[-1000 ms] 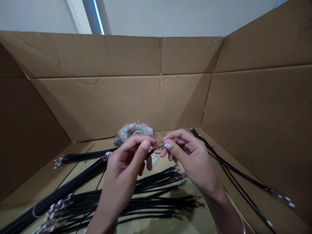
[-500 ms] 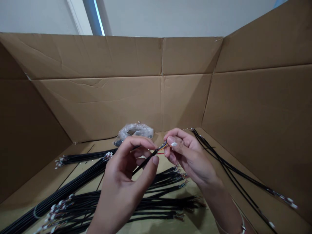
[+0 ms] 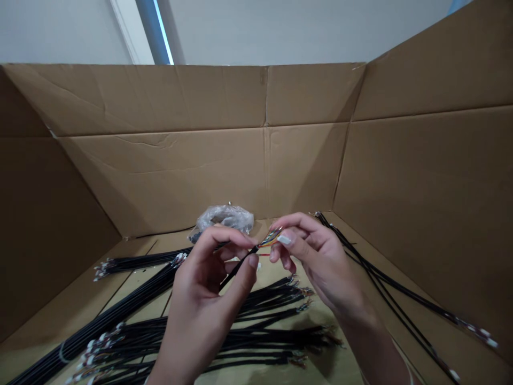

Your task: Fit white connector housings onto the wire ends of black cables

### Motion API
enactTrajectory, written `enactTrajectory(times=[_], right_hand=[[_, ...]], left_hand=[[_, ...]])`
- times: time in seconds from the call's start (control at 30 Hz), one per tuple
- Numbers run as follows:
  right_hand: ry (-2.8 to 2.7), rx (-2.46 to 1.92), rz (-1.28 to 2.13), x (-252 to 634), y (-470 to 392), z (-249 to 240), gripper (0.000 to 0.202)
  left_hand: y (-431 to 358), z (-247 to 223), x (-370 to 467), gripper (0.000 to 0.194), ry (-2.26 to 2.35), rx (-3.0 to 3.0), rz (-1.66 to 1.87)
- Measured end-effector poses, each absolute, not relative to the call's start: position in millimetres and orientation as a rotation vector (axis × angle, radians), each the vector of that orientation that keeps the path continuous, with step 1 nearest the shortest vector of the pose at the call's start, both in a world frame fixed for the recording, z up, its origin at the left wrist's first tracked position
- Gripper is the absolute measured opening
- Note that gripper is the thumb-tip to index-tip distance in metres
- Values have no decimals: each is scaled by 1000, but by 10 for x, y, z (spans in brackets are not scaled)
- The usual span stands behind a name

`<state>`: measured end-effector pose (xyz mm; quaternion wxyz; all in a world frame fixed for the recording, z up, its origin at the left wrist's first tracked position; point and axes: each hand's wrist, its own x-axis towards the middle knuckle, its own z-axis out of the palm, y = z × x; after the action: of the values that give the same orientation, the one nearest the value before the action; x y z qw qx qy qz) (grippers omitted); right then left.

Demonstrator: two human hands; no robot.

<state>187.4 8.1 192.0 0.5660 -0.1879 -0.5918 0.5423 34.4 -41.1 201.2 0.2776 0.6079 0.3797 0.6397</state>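
Between the thumb and forefinger of my left hand [image 3: 216, 283] is a black cable [image 3: 234, 271], pinched close to its stripped end. Thin coloured wires [image 3: 269, 238] fan out from that end, yellow, orange, blue and white among them. My right hand [image 3: 316, 256] has its thumb and forefinger closed on the tips of these wires, its other fingers curled. Below both hands lie several black cables [image 3: 276, 338] with loose wire ends on the right and white connectors [image 3: 94, 350] on the left.
A tied bundle of black cables [image 3: 108, 321] runs diagonally at the left, with another bundle [image 3: 148, 260] behind it. More long cables [image 3: 395, 286] lie along the right. A clear plastic bag [image 3: 224, 218] sits by the back cardboard wall [image 3: 180, 171]; cardboard walls also rise on both sides.
The coloured wires have spread out from a tight twist into a wider fan. My right hand has shifted slightly right, while my left keeps its pinch on the cable.
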Motion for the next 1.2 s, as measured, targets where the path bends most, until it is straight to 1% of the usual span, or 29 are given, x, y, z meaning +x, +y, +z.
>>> enactTrajectory(times=[0.17, 0.47, 0.57, 0.7, 0.8, 0.87, 1.0, 1.2], right_hand=[[-1474, -568, 1021, 1892, -35, 1954, 16], [-1561, -654, 679, 1903, -100, 1979, 13], [-1620, -679, 489, 1910, -127, 1988, 15], [-1713, -595, 190, 1911, -174, 1970, 11], [-1777, -505, 26, 1913, -172, 1930, 16], [-1793, -485, -60, 1921, -155, 1907, 19], [-1802, -474, -112, 1949, -128, 1895, 22], [-1817, -425, 74, 1985, -130, 1905, 26]], left_hand=[[-418, 2009, 348, 12, 1018, 1605, 1730], [-392, 2023, 376, 13, 1049, 1618, 1748], [-406, 2010, 374, 12, 1062, 1615, 1759], [-416, 1997, 366, 9, 1089, 1655, 1755], [-408, 1997, 359, 7, 1107, 1761, 1749], [-401, 1993, 353, 10, 1108, 1850, 1758], [-397, 1968, 338, 15, 1104, 1948, 1760], [-399, 1969, 329, 14, 1077, 1970, 1757]])
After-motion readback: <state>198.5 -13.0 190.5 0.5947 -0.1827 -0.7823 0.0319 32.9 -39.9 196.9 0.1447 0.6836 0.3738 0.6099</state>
